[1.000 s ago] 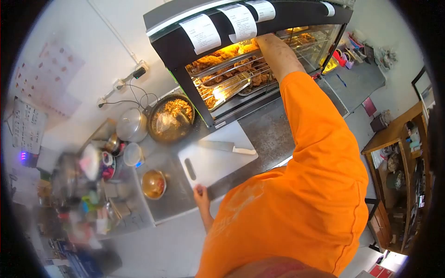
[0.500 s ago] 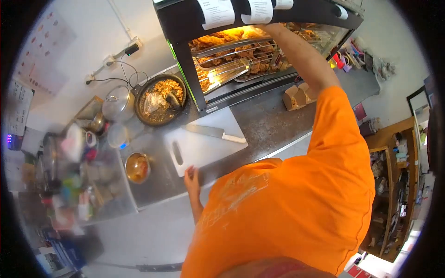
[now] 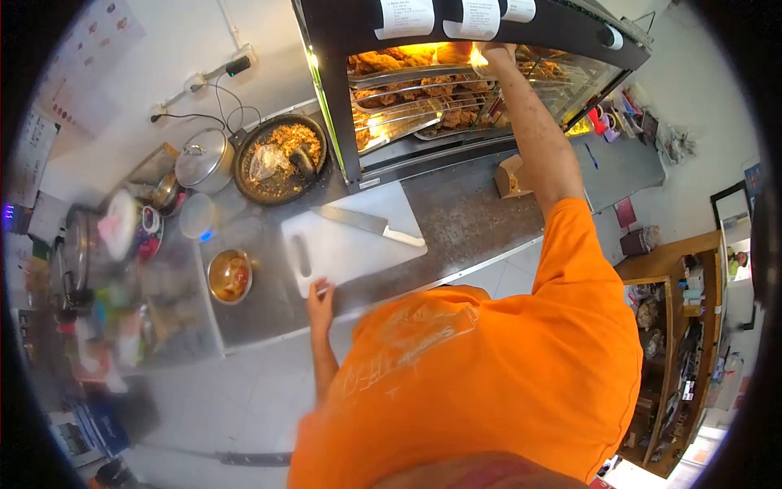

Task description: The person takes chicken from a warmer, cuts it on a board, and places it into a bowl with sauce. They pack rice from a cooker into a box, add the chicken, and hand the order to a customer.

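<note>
My right hand (image 3: pixel 497 57) reaches up to the top shelf of the lit food warmer (image 3: pixel 330 122). Glare and the frame of the warmer hide its fingertips, so I cannot make out what they touch. Trays of browned fried pieces (image 3: pixel 444 85) sit on the wire shelves beside it. My left hand (image 3: pixel 320 295) is low, at the near left corner of the white cutting board (image 3: pixel 342 257). Its fingers are loosely bent and partly apart, with nothing clear in them. Across the board lies a knife (image 3: pixel 358 218) with a white handle.
Left of the warmer stand a dark pan of shredded food (image 3: pixel 285 134), a lidded pot (image 3: pixel 204 159) and a metal bowl (image 3: pixel 230 277). An open cardboard box (image 3: pixel 511 178) sits on the counter (image 3: pixel 464 204) below my right forearm. Wooden shelves (image 3: pixel 668 326) stand at the right.
My right hand has shifted at the top of the warmer's opening, and more of it shows now. The left hand stays beside the board's corner. The whole view has turned slightly.
</note>
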A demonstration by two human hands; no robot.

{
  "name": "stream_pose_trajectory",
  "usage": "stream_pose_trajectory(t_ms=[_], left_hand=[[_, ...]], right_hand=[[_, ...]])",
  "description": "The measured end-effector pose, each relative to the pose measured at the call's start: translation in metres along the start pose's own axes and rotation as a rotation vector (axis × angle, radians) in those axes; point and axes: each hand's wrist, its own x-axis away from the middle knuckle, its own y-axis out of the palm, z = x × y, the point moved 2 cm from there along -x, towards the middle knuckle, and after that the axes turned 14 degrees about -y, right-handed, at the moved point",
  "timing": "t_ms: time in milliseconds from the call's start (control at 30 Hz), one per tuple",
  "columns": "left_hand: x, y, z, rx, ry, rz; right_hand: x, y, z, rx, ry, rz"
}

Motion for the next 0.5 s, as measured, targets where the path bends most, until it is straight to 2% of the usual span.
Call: stream_pose_trajectory(t_ms=[233, 300, 367, 433, 500], left_hand=[[0.005, 0.013, 0.008, -0.005, -0.010, 0.027], [-0.003, 0.019, -0.007, 0.001, -0.063, 0.030], [-0.010, 0.024, -0.017, -0.100, 0.037, 0.091], [-0.018, 0.028, -0.017, -0.022, 0.030, 0.085], [-0.043, 0.020, -0.031, -0.265, 0.048, 0.246]], right_hand=[[0.016, -0.002, 0.007, -0.034, 0.009, -0.020], [0.020, -0.005, 0.006, -0.048, 0.002, -0.031], [0.026, -0.008, 0.000, -0.066, -0.006, -0.042], [0.013, -0.004, -0.011, -0.086, -0.010, -0.056], [0.005, 0.000, -0.010, -0.103, -0.008, -0.066]])
